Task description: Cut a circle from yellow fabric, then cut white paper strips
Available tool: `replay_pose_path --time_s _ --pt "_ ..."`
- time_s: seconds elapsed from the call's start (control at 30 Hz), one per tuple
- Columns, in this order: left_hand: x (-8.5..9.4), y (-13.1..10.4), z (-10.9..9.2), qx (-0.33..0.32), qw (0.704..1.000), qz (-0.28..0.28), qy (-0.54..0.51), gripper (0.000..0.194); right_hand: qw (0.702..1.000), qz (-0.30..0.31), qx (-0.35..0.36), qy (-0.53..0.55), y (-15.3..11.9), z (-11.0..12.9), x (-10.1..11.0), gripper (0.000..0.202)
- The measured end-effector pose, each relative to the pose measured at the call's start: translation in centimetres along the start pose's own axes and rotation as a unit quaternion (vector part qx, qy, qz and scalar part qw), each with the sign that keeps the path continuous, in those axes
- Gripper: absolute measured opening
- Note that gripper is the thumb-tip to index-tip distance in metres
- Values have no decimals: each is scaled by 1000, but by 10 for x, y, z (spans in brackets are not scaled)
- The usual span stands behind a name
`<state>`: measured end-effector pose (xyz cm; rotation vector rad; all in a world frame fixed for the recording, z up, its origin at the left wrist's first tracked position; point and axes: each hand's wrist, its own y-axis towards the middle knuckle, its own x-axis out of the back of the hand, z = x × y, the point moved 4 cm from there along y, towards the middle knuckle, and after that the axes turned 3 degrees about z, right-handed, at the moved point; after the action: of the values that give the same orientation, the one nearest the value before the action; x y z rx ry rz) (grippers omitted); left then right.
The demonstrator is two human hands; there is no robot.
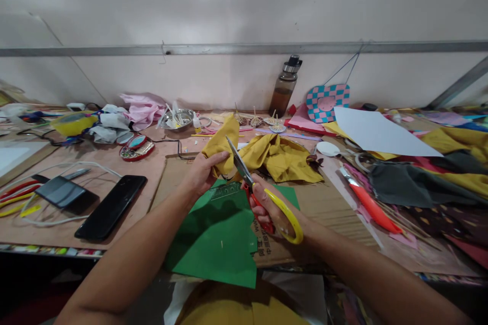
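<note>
My left hand (204,172) pinches the left end of a crumpled mustard-yellow cloth (284,155). Its raised corner stands up above the fingers. In my right hand (263,200) is a pair of scissors (287,208) with one yellow and one red handle loop. Their blades point up and to the left, against the cloth beside the left fingers. Whether the blades are fully closed is hard to make out. Beneath both hands lie a green sheet (213,238) and a clear ruler (224,191), on a flat piece of cardboard (320,213).
Two phones, one a black phone (111,207), lie on the left with cables and more scissors. Against the wall leans a bottle (284,86) of brown liquid. A metal bowl (183,118) stands at the back. White paper (385,132), fabrics and an orange-handled cutter (371,203) crowd the right.
</note>
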<state>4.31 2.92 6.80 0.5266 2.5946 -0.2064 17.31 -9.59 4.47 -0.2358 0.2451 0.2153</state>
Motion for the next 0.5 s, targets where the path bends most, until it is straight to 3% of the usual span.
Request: replay_pose_path --time_s 0.5 --pt "0 1 -4 6 1000 8 -15 37 999 -8 -4 -36 -3 5 -2 60"
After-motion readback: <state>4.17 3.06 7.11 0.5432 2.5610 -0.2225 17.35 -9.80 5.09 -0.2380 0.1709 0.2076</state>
